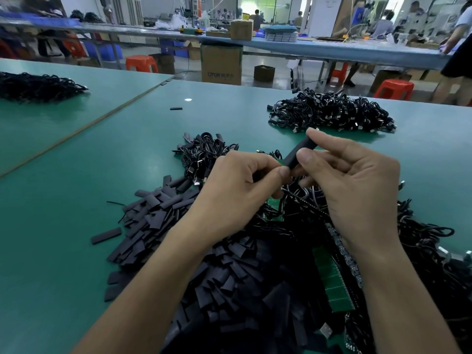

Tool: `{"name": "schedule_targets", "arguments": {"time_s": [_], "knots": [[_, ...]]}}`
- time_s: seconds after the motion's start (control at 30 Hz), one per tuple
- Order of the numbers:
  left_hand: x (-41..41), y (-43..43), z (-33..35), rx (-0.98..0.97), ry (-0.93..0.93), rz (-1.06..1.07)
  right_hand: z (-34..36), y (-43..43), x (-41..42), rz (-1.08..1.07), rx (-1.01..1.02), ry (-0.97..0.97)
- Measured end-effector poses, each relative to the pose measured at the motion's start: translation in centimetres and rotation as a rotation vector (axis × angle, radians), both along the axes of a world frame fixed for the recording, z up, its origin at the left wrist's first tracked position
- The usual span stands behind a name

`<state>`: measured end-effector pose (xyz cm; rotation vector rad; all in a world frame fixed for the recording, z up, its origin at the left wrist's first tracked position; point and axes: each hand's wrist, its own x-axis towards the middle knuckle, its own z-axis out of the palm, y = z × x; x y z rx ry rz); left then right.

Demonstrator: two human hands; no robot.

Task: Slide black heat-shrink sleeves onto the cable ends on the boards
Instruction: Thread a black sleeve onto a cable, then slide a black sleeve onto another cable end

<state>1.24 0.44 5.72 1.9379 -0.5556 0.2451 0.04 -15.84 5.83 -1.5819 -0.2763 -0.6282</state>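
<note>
The right hand [357, 195] pinched a black tubular heat-shrink sleeve [300, 153] above the green bench [115, 154], long axis slanting down-left to the left hand [235, 195], whose curled fingers [283, 172] seemingly pinched a black cable end [258, 176] there.

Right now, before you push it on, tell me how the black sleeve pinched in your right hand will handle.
The sleeve probably weighs little: the right hand holds it by a fingertip pinch. It looks thin-walled and squashable, since those in the pile lie flattened. Flat, it seems unlikely to roll.
</note>
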Motion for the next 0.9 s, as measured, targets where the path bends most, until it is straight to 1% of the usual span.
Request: {"name": "schedule_targets", "arguments": {"time_s": [0.13, 0.3, 0.4, 0.5, 0.6, 0.7, 0.73, 0.8, 0.9], "knots": [[0.0, -0.1, 0.0, 0.022, -0.033, -0.008, -0.1, -0.1, 0.0, -0.001, 0.002, 0.013], [-0.1, -0.2, -0.1, 0.023, -0.031, -0.022, 0.4, -0.4, -0.2, 0.027, 0.012, 0.004], [0.0, 0.1, -0.2, 0.049, 0.041, -0.077, 0.6, -0.6, -0.3, 0.024, 0.01, 0.019], [0.6, 1.4, -0.5, 0.149, 0.125, -0.086, 0.9, -0.9, -0.3, -0.011, 0.113, 0.044], [1.2, 2.7, -0.7, 0.206, 0.185, -0.125, 1.1, -1.2, -0.4, -0.026, 0.221, 0.08], [1.9, 2.7, -1.6, 0.253, 0.159, -0.094, 1.2, -1.2, -0.4, -0.043, 0.245, 0.111], [2.2, 2.6, -1.9, 0.236, 0.128, -0.058, 1.3, -1.2, -0.5, -0.055, 0.233, 0.115], [2.9, 2.6, -2.6, 0.117, 0.101, 0.025, 1.4, -1.2, -0.5, -0.108, 0.153, 0.128], [4.5, 2.7, -3.0, -0.11, 0.08, 0.198, 1.2, -1.2, -0.6, -0.135, -0.064, 0.197]]}}
